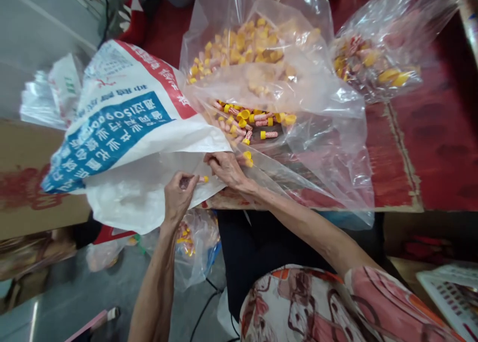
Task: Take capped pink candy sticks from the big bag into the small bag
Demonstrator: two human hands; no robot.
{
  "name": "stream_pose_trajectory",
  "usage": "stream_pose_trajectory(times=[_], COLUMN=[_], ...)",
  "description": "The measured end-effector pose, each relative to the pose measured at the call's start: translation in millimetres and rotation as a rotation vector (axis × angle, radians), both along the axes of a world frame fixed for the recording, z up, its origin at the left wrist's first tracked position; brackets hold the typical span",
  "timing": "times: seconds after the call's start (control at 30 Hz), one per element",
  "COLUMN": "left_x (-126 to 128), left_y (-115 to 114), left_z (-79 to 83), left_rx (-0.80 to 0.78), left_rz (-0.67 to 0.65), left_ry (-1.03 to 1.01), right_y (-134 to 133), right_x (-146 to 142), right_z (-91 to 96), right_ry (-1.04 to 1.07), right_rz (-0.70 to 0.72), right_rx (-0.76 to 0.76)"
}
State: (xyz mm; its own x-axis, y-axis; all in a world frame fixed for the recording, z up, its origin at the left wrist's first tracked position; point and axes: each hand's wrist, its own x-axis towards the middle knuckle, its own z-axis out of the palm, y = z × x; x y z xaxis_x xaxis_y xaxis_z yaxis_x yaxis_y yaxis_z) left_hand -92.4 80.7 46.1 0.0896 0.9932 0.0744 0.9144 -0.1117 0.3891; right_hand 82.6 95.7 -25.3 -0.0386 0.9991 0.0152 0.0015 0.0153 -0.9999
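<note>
My left hand pinches a small pink-patterned tube with a yellow cap between thumb and fingertips, over the white inside of a printed woven sack. Close beside it on the right, my right hand has its fingers bent together at the sack's edge; what they hold, if anything, is hidden. Just beyond the right hand, several capped tubes lie loose at the mouth of a large clear plastic bag. Many loose yellow caps show through the film farther back.
A second clear bag of yellow and pink pieces lies at the right on the red table. Below the table edge hangs another bag of pieces. A cardboard box is at the left, a white plastic basket at lower right.
</note>
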Motion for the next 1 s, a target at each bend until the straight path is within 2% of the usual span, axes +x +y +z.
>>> stream_pose_trajectory(times=[0.07,0.13,0.2,0.3,0.37,0.57,0.73,0.8,0.9,1.0], left_x=[4.0,10.1,16.8,21.8,18.6,-2.1,3.0,10.1,19.8,27.9], left_y=[-2.1,-4.3,-5.6,-4.5,-1.6,12.8,14.6,11.3,8.1,1.1], left_z=[6.9,6.8,-1.3,-17.2,-21.7,-19.4,-17.2,-12.4,-12.5,-22.3], left_rx=[0.071,0.166,0.212,0.162,0.1,-0.068,-0.155,-0.16,-0.102,-0.097], left_rz=[-0.051,-0.093,-0.111,-0.106,-0.081,0.08,0.216,0.195,0.183,-0.048], left_ry=[0.063,0.152,0.23,0.256,0.207,-0.072,-0.207,-0.178,-0.077,0.241], right_y=[1.7,2.7,2.6,0.8,-0.5,2.4,-7.8,-15.9,-18.0,-14.3], right_x=[0.1,-0.3,-1.1,-1.9,-1.3,3.3,2.2,-0.9,-8.7,-14.9], right_z=[-1.4,-3.3,-5.5,-6.9,-5.7,-3.0,-5.1,-11.5,-30.5,-43.3], right_ry=[0.012,0.006,-0.002,-0.031,-0.066,-0.161,-0.281,-0.311,-0.441,-0.413], right_rz=[-0.009,-0.014,-0.022,-0.004,0.015,0.051,0.165,0.203,0.165,0.001], right_rx=[-0.003,0.012,0.031,0.037,0.023,0.012,0.059,0.098,0.234,0.413])
